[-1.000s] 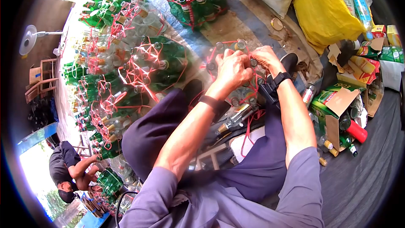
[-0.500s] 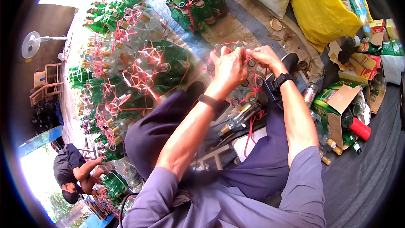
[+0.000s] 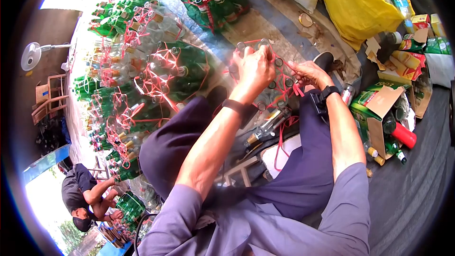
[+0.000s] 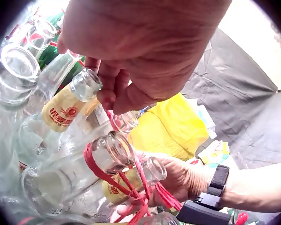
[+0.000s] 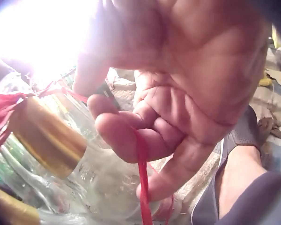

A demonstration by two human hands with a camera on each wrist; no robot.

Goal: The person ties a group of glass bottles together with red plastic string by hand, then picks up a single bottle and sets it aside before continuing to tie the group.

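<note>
Clear glass bottles (image 4: 51,183) stand bunched in front of me, their necks laced with red plastic string (image 4: 136,197). My left hand (image 3: 256,68) is over the far left side of the bunch, fingers bent down beside a gold-labelled bottle neck (image 4: 85,84). Red string shows right under its fingertips, which look pinched on it, partly hidden by the hand. At the bunch's right side, my right hand (image 3: 310,73) has curled fingers (image 5: 117,136) gripping a strand of the string, whose tail hangs below them. A dark strap and device (image 4: 208,199) sit on the right wrist.
Tied bundles of green bottles (image 3: 187,73) and clear ones crowd the left. Another green bundle (image 3: 215,2) stands ahead. A yellow sack (image 3: 358,7) and a carton of bottles (image 3: 379,106) lie right. Loose bottles (image 3: 265,128) lie between my legs. Another person (image 3: 85,194) squats far left.
My right hand has drawn away from the left, to the right and slightly nearer me, with red string trailing from it. The left hand stays over the bottle necks.
</note>
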